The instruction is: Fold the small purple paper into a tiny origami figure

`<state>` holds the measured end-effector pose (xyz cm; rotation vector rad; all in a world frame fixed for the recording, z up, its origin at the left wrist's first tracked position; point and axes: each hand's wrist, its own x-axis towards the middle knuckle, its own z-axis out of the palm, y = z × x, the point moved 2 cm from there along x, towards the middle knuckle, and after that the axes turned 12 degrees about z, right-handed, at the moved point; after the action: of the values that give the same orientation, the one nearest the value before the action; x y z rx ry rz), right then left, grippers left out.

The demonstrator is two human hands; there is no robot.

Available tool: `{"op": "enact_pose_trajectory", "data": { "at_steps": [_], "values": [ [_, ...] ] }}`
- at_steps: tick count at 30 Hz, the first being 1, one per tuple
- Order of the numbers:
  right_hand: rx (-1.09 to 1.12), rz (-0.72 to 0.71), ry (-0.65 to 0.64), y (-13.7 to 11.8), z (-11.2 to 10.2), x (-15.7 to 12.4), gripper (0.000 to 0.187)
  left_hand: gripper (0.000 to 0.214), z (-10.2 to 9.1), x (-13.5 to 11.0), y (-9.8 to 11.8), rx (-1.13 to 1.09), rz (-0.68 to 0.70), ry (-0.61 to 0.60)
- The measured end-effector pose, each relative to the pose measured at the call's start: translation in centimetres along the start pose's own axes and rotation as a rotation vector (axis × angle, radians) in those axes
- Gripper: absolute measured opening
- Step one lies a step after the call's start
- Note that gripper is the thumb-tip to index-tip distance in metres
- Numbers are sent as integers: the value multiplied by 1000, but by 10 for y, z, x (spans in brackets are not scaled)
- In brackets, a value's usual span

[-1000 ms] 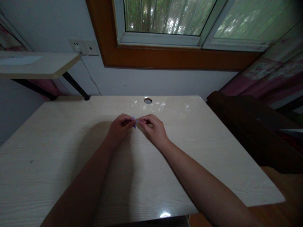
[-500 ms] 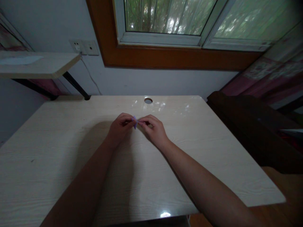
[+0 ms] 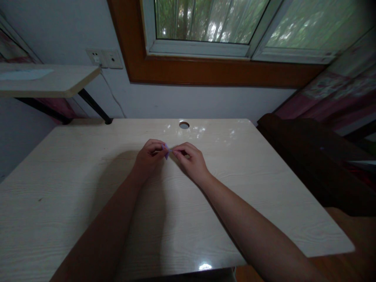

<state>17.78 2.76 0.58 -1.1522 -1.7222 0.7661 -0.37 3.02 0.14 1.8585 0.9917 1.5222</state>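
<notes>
A small purple piece (image 3: 166, 152), which looks like folded paper, is held between my two hands over the table. My left hand (image 3: 149, 156) is closed in a pinch on its left side, thumb and fingertips pressed together. From the right, my right hand (image 3: 189, 156) pinches a thin tip that sticks out of the same piece. Fingers cover much of it, so its exact shape cannot be made out.
The pale wood-grain table (image 3: 241, 203) has a round cable hole (image 3: 184, 125) at its back edge. A raised shelf (image 3: 67, 78) on black legs stands back left, below a wall socket (image 3: 113, 59) with a cord. Dark furniture (image 3: 299, 156) borders the right side.
My left hand and the purple piece have shifted very slightly left, leaving a little more of the thin tip showing. My right hand has hardly moved.
</notes>
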Motion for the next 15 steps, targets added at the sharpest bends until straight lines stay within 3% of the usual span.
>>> {"op": "enact_pose_trajectory", "data": {
  "at_steps": [15],
  "values": [
    [7, 27, -1, 4, 2, 0, 12, 19, 0, 0, -3, 30, -33, 43]
  ]
}}
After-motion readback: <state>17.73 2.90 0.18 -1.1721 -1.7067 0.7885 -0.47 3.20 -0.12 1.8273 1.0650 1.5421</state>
